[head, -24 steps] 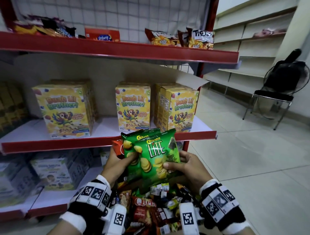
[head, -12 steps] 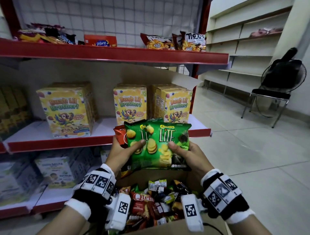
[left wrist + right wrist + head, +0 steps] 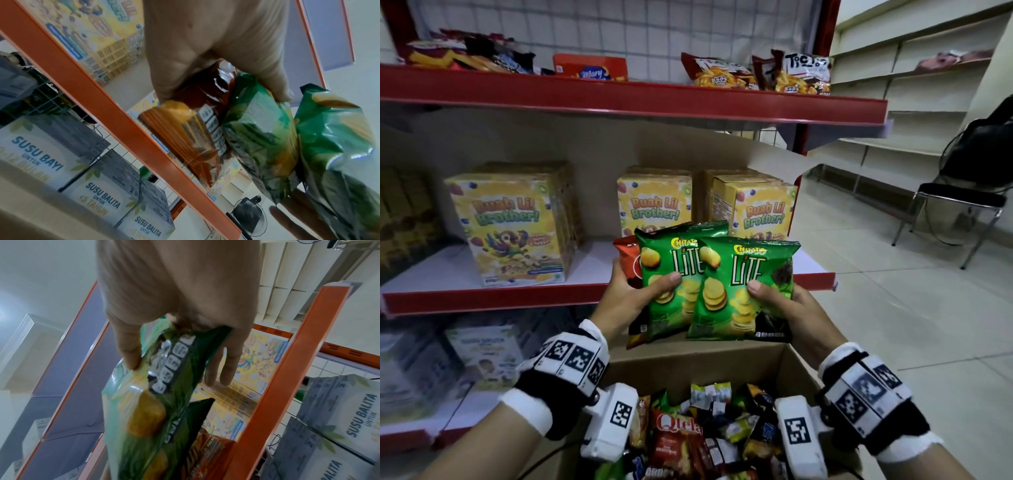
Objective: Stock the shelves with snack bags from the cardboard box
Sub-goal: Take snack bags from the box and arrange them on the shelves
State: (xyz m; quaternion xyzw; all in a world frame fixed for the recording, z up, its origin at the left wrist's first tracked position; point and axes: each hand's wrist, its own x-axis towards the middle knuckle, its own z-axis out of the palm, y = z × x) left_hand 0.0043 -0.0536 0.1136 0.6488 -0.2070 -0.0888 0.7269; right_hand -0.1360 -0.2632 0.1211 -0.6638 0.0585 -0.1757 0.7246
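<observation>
Above the open cardboard box (image 3: pixel 726 356) I hold snack bags upright before the middle shelf. My left hand (image 3: pixel 633 294) grips a green Chitato Lite bag (image 3: pixel 674 274) together with a red-brown bag (image 3: pixel 628 260) behind it; the left wrist view shows the same red-brown bag (image 3: pixel 197 123) and green bag (image 3: pixel 257 138) under my left hand (image 3: pixel 216 53). My right hand (image 3: pixel 787 305) pinches a second green Lite bag (image 3: pixel 743 287) by its lower part, thumb on the front. From the right wrist, that green bag (image 3: pixel 156 402) hangs from my right hand (image 3: pixel 179 305).
The red-edged middle shelf (image 3: pixel 482 301) carries yellow cereal boxes (image 3: pixel 513 222). The top shelf (image 3: pixel 654 99) has several snack bags (image 3: pixel 791 73). Milk boxes (image 3: pixel 482 349) fill the bottom shelf. Many small snack packs (image 3: pixel 681 435) fill the box. A black chair (image 3: pixel 959 209) stands at the right.
Both hands have lifted the bags up out of the box toward the middle shelf, and the two green bags have fanned apart, the right one now in front.
</observation>
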